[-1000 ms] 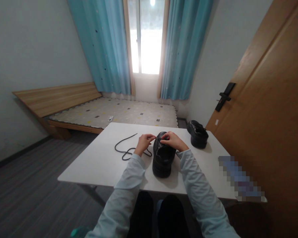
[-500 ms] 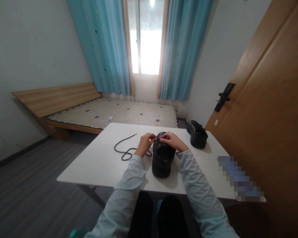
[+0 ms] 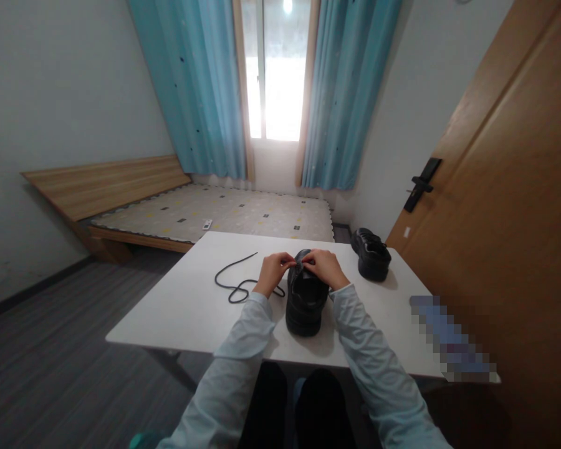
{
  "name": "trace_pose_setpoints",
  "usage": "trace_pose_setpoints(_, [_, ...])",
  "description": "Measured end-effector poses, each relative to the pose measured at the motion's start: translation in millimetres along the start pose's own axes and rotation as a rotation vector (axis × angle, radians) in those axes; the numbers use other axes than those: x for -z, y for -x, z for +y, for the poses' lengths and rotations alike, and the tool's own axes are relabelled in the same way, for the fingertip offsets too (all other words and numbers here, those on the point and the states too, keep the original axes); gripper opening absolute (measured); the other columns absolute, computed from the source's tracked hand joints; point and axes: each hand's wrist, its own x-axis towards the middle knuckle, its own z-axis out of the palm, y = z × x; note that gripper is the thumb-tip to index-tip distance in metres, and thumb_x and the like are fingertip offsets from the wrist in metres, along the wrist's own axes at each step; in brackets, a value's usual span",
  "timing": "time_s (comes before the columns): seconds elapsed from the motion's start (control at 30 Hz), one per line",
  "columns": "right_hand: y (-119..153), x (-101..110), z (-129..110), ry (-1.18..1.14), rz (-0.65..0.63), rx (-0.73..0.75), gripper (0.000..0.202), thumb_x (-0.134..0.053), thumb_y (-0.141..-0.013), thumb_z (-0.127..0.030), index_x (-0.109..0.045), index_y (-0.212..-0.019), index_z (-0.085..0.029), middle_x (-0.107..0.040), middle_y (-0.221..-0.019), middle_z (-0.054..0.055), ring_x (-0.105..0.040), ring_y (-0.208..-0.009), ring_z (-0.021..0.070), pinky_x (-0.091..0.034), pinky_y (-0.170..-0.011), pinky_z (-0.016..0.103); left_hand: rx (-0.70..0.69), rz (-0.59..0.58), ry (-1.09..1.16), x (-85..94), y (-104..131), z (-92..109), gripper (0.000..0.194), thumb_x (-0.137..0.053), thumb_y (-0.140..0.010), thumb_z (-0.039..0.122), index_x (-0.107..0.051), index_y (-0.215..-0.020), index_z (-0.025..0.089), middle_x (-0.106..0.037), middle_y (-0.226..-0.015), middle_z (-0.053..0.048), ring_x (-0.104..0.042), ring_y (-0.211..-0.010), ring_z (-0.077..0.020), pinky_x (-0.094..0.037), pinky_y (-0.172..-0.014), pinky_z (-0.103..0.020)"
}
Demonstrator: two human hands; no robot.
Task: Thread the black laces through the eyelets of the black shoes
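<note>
A black shoe point(image 3: 303, 312) stands on the white table with its heel toward me. My left hand point(image 3: 274, 271) is at the left of its upper front, thumb and finger pinched together. From the right, my right hand point(image 3: 324, 267) reaches over the same part, its fingers also pinched. Whatever lies between the fingertips is too small to make out. A dark lace point(image 3: 229, 285) lies in loops on the table left of the shoe, and part of it passes behind my left hand.
A second black shoe point(image 3: 373, 259) sits at the table's point(image 3: 168, 312) back right. A blurred bluish item point(image 3: 451, 340) lies along the right edge. Beyond the table is a bed point(image 3: 243, 209) with a white remote point(image 3: 207, 224); a wooden door point(image 3: 509, 174) stands at the right.
My right hand and forearm have shifted slightly to the left. Both hands remain at the upper front of the shoe, and the lace has barely changed.
</note>
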Motion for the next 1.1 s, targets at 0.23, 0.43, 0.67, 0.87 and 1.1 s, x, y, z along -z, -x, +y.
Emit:
trace_pose_setpoints(0.23, [-2,2,-11,0.051,-0.024,-0.014,0.015,-0.062,-0.082,-0.029,-0.076,-0.085,-0.023,-0.071,-0.092,0.01,-0.064,-0.084,0.0242,-0.043,-0.071,0.03,-0.012,-0.026,-0.031,1.4,-1,-1,0.01,-0.064,-0.079,0.029,-0.073,-0.078,0.023,-0.073,-0.076,-0.002,-0.067,-0.074,-0.0183,-0.047,-0.071,-0.027])
trace_pose_setpoints(0.43, [-1,4,-19,0.18,-0.058,-0.07,0.019,-0.056,-0.085,-0.029,-0.074,-0.089,-0.025,-0.071,-0.096,0.007,-0.064,-0.089,0.0221,-0.043,-0.073,0.027,0.055,0.008,0.008,-0.6,0,1,0.013,-0.064,-0.079,0.032,-0.07,-0.078,0.02,-0.072,-0.074,-0.001,-0.066,-0.072,-0.0148,-0.046,-0.069,-0.024])
trace_pose_setpoints(0.67, [0,2,-24,0.199,-0.055,-0.143,0.024,-0.049,-0.089,-0.027,-0.072,-0.092,-0.025,-0.071,-0.098,0.006,-0.063,-0.091,0.0205,-0.042,-0.075,0.027,0.134,0.007,0.047,-7.2,-1,-3,0.023,-0.062,-0.08,0.039,-0.07,-0.076,0.018,-0.071,-0.072,-0.003,-0.065,-0.07,-0.0147,-0.048,-0.07,-0.025])
trace_pose_setpoints(0.87, [0,-2,-22,0.143,0.0,-0.175,0.015,-0.055,-0.085,-0.027,-0.07,-0.085,-0.022,-0.07,-0.095,0.006,-0.063,-0.087,0.0189,-0.041,-0.071,0.025,0.129,0.002,0.119,-10.5,-2,-3,0.024,-0.061,-0.081,0.038,-0.069,-0.085,0.016,-0.071,-0.08,-0.004,-0.066,-0.073,-0.0148,-0.051,-0.071,-0.026])
trace_pose_setpoints(1.1, [-2,-7,-7,-0.143,0.187,-0.27,0.01,-0.058,-0.082,-0.02,-0.065,-0.077,-0.016,-0.069,-0.086,0.008,-0.062,-0.08,0.0188,-0.042,-0.071,0.027,-0.06,-0.069,0.277,-8.5,2,15,0.031,-0.05,-0.087,0.038,-0.065,-0.109,0.021,-0.068,-0.112,-0.004,-0.061,-0.105,-0.0174,-0.05,-0.087,-0.028])
